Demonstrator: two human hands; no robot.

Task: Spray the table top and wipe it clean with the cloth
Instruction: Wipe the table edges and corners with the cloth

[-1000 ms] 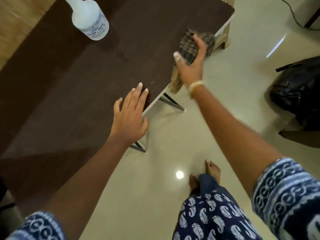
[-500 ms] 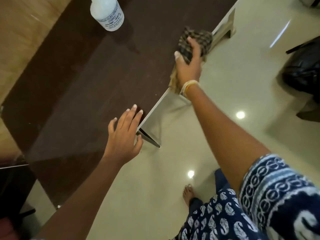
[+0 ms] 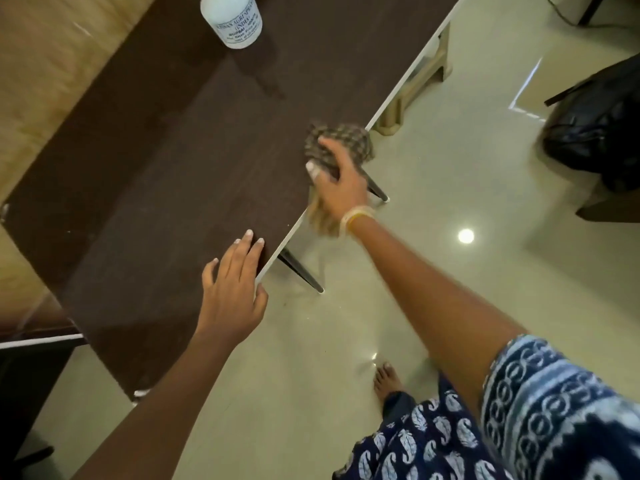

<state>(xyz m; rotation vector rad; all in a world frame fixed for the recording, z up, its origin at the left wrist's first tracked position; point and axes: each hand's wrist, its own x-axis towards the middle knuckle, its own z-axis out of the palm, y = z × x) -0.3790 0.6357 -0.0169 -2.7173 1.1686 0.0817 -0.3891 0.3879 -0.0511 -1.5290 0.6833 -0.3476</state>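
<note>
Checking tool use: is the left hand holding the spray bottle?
No, the left hand rests on the table; the bottle stands apart.

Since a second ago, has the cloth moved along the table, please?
Yes. The cloth has slid along the table edge, away from the far corner, toward the left hand.

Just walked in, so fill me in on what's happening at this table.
A person is wiping the dark table top. The right hand grips a checked cloth at the table's near edge. The left hand rests flat on the top by the same edge. A white spray bottle stands untouched at the far side.
</note>
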